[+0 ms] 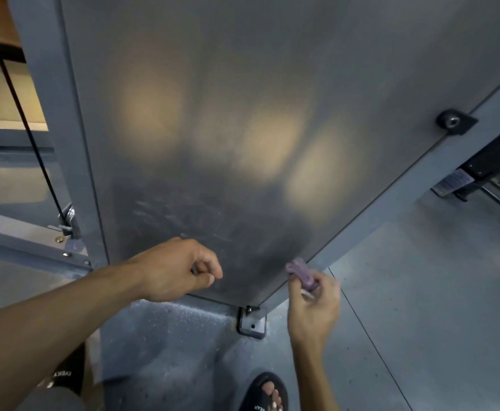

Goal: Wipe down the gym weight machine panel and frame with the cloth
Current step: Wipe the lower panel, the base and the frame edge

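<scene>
Purple cloth (301, 276) bunched small in right hand (314, 304) at panel (243, 114) bottom corner — worth spreading flat before wiping upward, left hand (177, 269) curled, empty, just off panel.

"EVER" on black clothing (65, 376) (partly cut off)

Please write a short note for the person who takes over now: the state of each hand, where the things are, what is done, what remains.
Left hand: fingers curled against the lower part of the panel; whether it holds anything cannot be told.
Right hand: holds the bunched purple cloth in its grip, at the panel's lower right edge beside the frame.
Done: cannot be judged; light smears show low on the panel.
Left: wipe those smears, then the frame posts and the base bracket.
</scene>
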